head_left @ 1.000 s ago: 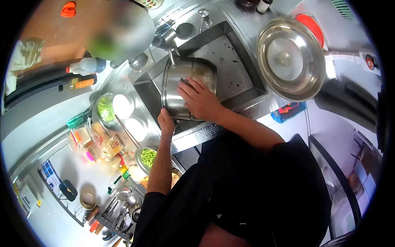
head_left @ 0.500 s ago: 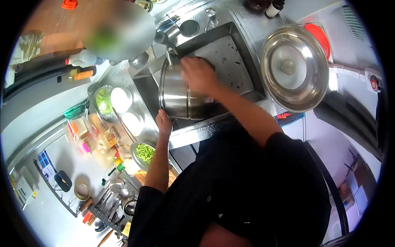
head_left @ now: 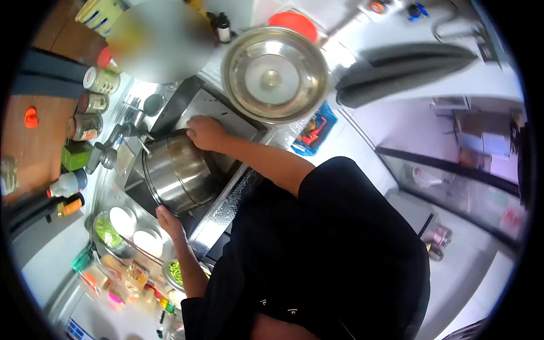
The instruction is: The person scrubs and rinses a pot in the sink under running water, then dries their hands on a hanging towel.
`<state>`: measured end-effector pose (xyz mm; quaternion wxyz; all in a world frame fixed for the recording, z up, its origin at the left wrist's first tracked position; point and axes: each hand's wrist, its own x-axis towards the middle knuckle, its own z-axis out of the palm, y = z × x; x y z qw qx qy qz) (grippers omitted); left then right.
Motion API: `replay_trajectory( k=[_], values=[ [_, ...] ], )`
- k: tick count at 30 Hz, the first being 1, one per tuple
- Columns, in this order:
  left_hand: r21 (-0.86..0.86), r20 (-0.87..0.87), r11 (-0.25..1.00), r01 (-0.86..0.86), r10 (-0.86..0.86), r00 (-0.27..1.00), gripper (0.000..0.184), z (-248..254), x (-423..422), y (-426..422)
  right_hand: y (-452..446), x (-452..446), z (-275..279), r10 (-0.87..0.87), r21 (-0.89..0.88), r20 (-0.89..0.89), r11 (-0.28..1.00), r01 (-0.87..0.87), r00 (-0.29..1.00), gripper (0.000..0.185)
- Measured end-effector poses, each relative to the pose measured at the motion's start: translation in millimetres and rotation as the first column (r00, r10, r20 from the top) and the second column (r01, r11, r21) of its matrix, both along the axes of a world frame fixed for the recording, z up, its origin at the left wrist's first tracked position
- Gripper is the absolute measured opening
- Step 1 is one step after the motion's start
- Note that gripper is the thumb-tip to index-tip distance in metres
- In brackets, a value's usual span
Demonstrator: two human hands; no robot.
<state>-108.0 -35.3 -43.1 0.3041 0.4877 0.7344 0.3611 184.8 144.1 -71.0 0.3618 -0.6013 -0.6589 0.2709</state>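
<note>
A large stainless steel pot [head_left: 180, 173] lies tilted on its side over the sink [head_left: 198, 109], its rim toward the tap [head_left: 146, 147]. My left hand [head_left: 170, 222] grips the pot's rim at the near left, thumb showing and the other fingers hidden behind the metal. On the pot's far right end, my right hand [head_left: 207, 134] rests with its fingers curled over the edge. The pot's inside is hidden from this view. Small dark scraps lie on the sink's far side.
A wide steel basin [head_left: 275, 73] stands to the right of the sink, with a red round item [head_left: 294, 25] behind it. White bowls [head_left: 123, 221], leafy greens [head_left: 107, 231] and a bowl of chopped green vegetables [head_left: 176, 272] sit at left. Several jars [head_left: 85, 127] line the back.
The camera view has turned, so the sink appears further left. My right hand has moved from the pot's side to its far right edge. My left hand stays at the rim.
</note>
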Motion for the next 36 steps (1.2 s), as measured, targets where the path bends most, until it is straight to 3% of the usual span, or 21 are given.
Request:
replay_trajectory(
  k=[3, 5, 6, 8, 10, 12, 14, 16, 18, 20, 22, 23, 25, 28, 29, 30, 32, 33, 35, 36],
  values=[
    [0.01, -0.052, 1.0, -0.018, 0.018, 0.998, 0.037, 31.6, 20.5, 7.9, -37.8, 34.8, 35.0, 0.09, -0.053, 0.068, 0.995, -0.086, 0.994, 0.026],
    [0.125, -0.041, 0.992, 0.021, -0.016, 0.999, 0.034, 19.1, 12.6, 6.6, -63.6, 56.1, 48.8, 0.119, -0.276, 0.012, 0.955, -0.112, 0.993, 0.023],
    [0.232, -0.035, 0.972, 0.032, -0.025, 0.999, 0.031, 12.4, 10.1, 9.2, -76.8, 66.7, 44.6, 0.1, -0.263, 0.025, 0.961, -0.09, 0.995, 0.023],
    [0.245, 0.04, 0.969, 0.027, -0.038, 0.998, 0.029, 7.8, 5.0, 10.0, -107.1, 89.5, 18.6, 0.01, -0.074, 0.08, 0.997, -0.004, 0.997, 0.021],
    [0.252, 0.115, 0.968, 0.011, -0.041, 0.993, 0.028, 3.7, 5.7, 10.5, -139.4, 115.5, 29.4, -0.167, -0.039, -0.136, 0.986, 0.163, 0.976, 0.028],
    [0.276, -0.013, 0.961, 0.012, -0.009, 1.0, 0.031, 5.2, 1.6, 10.9, -163.3, 146.5, 42.4, -0.413, -0.325, -0.298, 0.892, 0.315, 0.861, 0.041],
    [0.315, -0.032, 0.949, -0.011, 0.022, 0.999, 0.032, 8.7, 1.4, 11.6, -184.5, 182.8, 53.2, -0.635, -0.406, -0.297, 0.76, 0.508, 0.713, 0.039],
    [0.378, -0.113, 0.925, -0.032, 0.081, 0.99, 0.032, 6.7, 1.6, 9.1, -202.0, 237.9, 18.2, -0.763, -0.455, -0.361, 0.646, 0.613, 0.536, 0.034],
    [0.429, -0.212, 0.903, -0.007, 0.109, 0.971, 0.03, 18.0, 10.8, 0.7, -228.4, 281.4, 43.1, -0.834, -0.356, -0.157, 0.547, 0.757, 0.529, 0.03],
    [0.468, -0.283, 0.882, 0.061, 0.084, 0.956, 0.028, 37.5, 27.7, -11.6, -241.1, 341.0, 21.2, -0.881, -0.32, -0.164, 0.473, 0.821, 0.444, 0.028],
    [0.499, -0.364, 0.857, 0.13, 0.071, 0.929, 0.027, 50.3, 53.2, -25.0, -245.1, 403.0, -0.3, -0.916, -0.284, -0.088, 0.4, 0.871, 0.392, 0.045],
    [0.506, -0.319, 0.842, 0.188, -0.02, 0.948, 0.025, 55.5, 68.7, -33.0, -240.1, 417.8, 4.6, -0.916, -0.287, -0.099, 0.399, 0.871, 0.388, 0.045],
    [0.472, -0.302, 0.824, 0.315, -0.184, 0.935, 0.019, 66.4, 103.1, -44.5, -233.2, 449.3, 28.8, -0.931, -0.155, 0.087, 0.339, 0.928, 0.354, 0.069],
    [0.306, -0.194, 0.846, 0.436, -0.393, 0.899, 0.014, 85.5, 179.7, -53.2, -212.2, 480.9, 45.3, -0.919, -0.235, 0.121, 0.341, 0.91, 0.376, 0.083],
    [0.291, -0.223, 0.802, 0.521, -0.473, 0.852, 0.013, 79.9, 202.7, -51.1, -203.5, 487.3, 44.9, -0.921, -0.187, 0.171, 0.318, 0.929, 0.35, 0.08],
    [0.298, -0.169, 0.774, 0.558, -0.533, 0.829, 0.012, 80.8, 235.4, -50.9, -198.1, 495.8, 42.9, -0.916, -0.177, 0.111, 0.364, 0.914, 0.386, 0.068],
    [0.295, -0.115, 0.691, 0.66, -0.66, 0.742, 0.014, 89.8, 308.3, -49.8, -183.8, 532.8, -13.3, -0.853, -0.302, 0.027, 0.49, 0.818, 0.522, 0.047],
    [0.275, -0.082, 0.664, 0.695, -0.704, 0.705, 0.014, 91.9, 345.0, -48.2, -181.2, 540.2, -16.8, -0.851, -0.307, 0.016, 0.495, 0.813, 0.525, 0.047],
    [0.254, -0.021, 0.617, 0.745, -0.767, 0.642, 0.02, 87.6, 413.1, -37.5, -191.4, 534.4, -22.6, -0.811, -0.299, -0.117, 0.579, 0.759, 0.572, 0.03],
    [0.256, 0.007, 0.596, 0.761, -0.788, 0.615, 0.026, 76.7, 442.7, -30.5, -206.4, 532.0, -25.3, -0.732, -0.27, -0.208, 0.68, 0.681, 0.648, 0.027]
  ],
)
